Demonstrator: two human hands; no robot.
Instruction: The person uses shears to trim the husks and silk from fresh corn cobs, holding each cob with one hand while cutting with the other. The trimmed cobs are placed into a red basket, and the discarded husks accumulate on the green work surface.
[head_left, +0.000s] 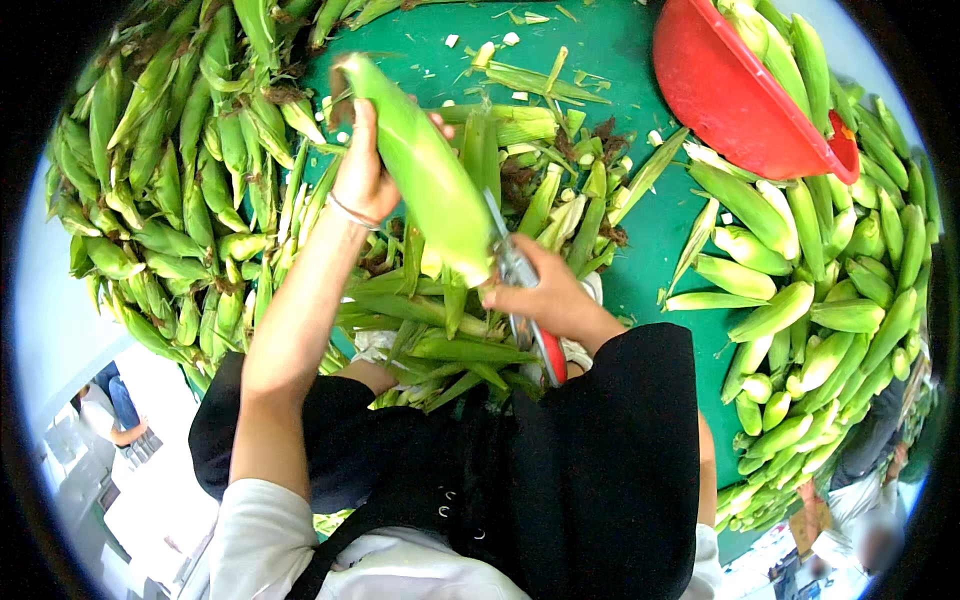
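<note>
My left hand (371, 161) grips a green ear of corn in its husk (427, 169) near the end that carries brown silk. The ear slants down to the right, its pale lower end close to my right hand (544, 289). That hand is closed around a cutting tool with metal blades and a red handle (553, 356), probably pruning shears; part of it is hidden by my fingers. One blade points up beside the ear's lower end, and the picture blurs there. Beneath both hands lies a heap of cut husk leaves and silk (442, 300).
Unhusked corn (180, 172) is piled at the left. Trimmed ears (817, 330) form a pile at the right, below a tilted red plastic basin (742, 90) holding more ears. Husk scraps and white stub pieces litter the green surface (622, 45). Other people are at the lower corners.
</note>
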